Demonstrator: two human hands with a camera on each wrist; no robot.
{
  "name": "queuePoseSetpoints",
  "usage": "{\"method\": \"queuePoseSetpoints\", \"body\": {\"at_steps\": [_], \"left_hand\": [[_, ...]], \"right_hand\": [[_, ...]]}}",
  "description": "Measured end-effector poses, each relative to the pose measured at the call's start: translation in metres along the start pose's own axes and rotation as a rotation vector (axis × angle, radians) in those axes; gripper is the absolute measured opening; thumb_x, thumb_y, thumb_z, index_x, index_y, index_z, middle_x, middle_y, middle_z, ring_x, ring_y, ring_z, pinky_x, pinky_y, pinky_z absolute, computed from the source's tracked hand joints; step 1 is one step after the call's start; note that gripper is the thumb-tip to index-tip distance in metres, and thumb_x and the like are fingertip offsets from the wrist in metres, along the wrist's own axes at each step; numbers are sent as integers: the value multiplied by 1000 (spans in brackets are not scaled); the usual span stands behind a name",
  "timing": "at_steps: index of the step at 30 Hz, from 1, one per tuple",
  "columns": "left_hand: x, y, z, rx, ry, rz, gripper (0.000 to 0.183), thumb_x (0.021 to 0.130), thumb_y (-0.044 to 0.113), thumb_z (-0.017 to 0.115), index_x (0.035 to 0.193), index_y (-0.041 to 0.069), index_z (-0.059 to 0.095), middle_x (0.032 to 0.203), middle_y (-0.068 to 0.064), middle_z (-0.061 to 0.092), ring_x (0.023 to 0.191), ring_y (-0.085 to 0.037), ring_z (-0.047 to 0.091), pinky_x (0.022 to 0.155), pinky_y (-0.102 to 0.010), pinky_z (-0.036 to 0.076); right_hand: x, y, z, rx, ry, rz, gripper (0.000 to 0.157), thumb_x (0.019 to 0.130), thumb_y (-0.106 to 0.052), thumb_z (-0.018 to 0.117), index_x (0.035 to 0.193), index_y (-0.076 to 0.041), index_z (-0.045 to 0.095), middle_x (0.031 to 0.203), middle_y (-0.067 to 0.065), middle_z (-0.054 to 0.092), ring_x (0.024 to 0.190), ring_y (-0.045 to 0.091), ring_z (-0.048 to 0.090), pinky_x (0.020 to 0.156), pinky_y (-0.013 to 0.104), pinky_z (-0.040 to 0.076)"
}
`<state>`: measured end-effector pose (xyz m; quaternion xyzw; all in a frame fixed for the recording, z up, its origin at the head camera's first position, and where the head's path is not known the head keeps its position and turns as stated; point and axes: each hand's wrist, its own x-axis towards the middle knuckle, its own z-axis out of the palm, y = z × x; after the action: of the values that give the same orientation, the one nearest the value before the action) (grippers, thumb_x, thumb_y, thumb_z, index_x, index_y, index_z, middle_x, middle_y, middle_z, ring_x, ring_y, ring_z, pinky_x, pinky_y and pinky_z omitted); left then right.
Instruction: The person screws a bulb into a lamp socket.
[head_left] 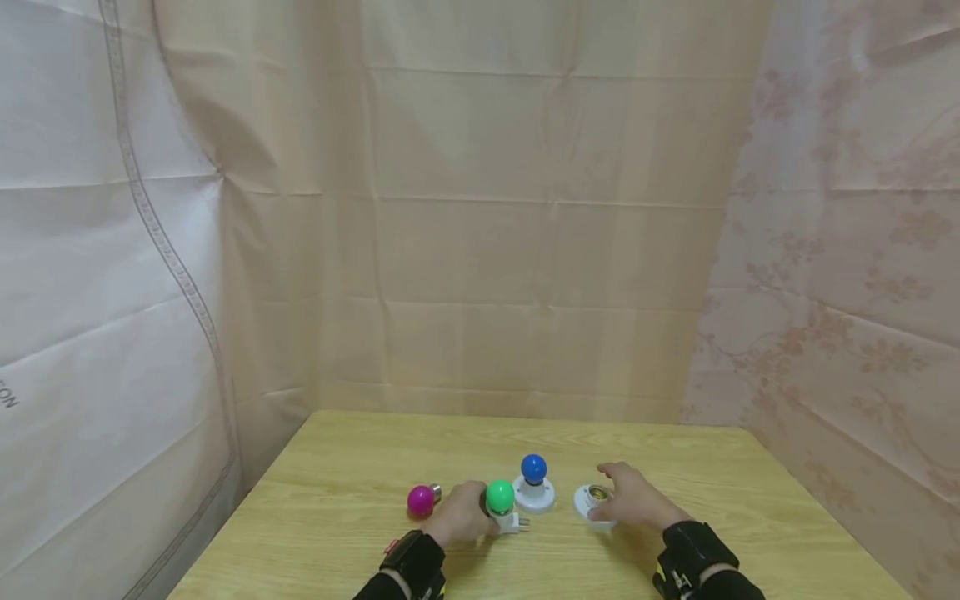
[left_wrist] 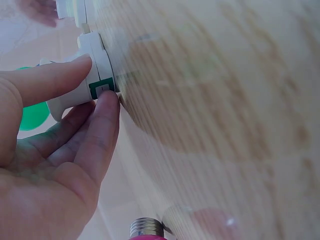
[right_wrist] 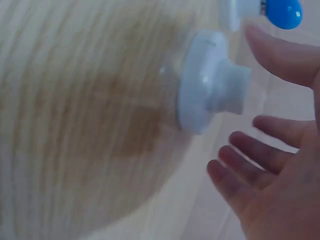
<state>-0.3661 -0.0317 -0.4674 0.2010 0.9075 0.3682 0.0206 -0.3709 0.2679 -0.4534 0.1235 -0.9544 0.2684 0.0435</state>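
My left hand [head_left: 461, 512] grips a white plug-in lamp socket [left_wrist: 101, 64] with a green bulb [head_left: 500, 495] in it. In the left wrist view the thumb lies on its white body and a fingertip is at the small dark green switch [left_wrist: 102, 89]. The plug's metal prongs [head_left: 524, 524] point right. My right hand [head_left: 636, 500] is spread beside a round white lamp holder [right_wrist: 200, 85], which has no bulb in it. The fingers are apart around the holder, and nothing is between them.
Between the hands, slightly farther back, a blue bulb [head_left: 533, 467] stands in another round white holder [head_left: 535, 500]. A magenta bulb [head_left: 421, 501] lies on its side left of my left hand. Fabric sheets [head_left: 480, 250] rise behind and beside the wooden table [head_left: 360, 550].
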Motion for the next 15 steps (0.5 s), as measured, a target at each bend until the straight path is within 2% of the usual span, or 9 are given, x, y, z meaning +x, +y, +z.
{"method": "queuePoseSetpoints", "body": {"at_steps": [2, 5, 11, 15], "left_hand": [[0, 0, -1, -1, 3, 1, 34, 62, 9, 79, 88, 7, 58, 83, -2, 60, 79, -21, 54, 79, -48, 45], [0, 0, 0, -4, 7, -8, 35, 61, 9, 80, 88, 7, 58, 83, -1, 59, 79, -20, 54, 79, -48, 45], [0, 0, 1, -18, 0, -31, 34, 62, 8, 79, 88, 9, 58, 85, 0, 59, 83, -22, 55, 82, -51, 43], [-2, 1, 0, -38, -7, -44, 33, 63, 8, 79, 89, 9, 57, 85, -1, 59, 84, -23, 54, 83, -51, 43]], "right_hand": [[-1, 2, 2, -42, -24, 16, 83, 58, -35, 83, 120, 8, 48, 112, 24, 52, 104, 40, 46, 88, 55, 37], [-2, 3, 5, -86, -49, 46, 80, 56, -36, 84, 114, 8, 52, 101, 15, 54, 92, 30, 50, 82, 49, 42], [-3, 6, 9, -74, -79, 71, 67, 58, -31, 84, 107, 6, 56, 93, 8, 51, 84, 23, 48, 76, 44, 44], [-2, 8, 10, -61, -93, 56, 68, 58, -30, 84, 106, 7, 55, 93, 7, 52, 84, 22, 49, 77, 44, 45]]}}
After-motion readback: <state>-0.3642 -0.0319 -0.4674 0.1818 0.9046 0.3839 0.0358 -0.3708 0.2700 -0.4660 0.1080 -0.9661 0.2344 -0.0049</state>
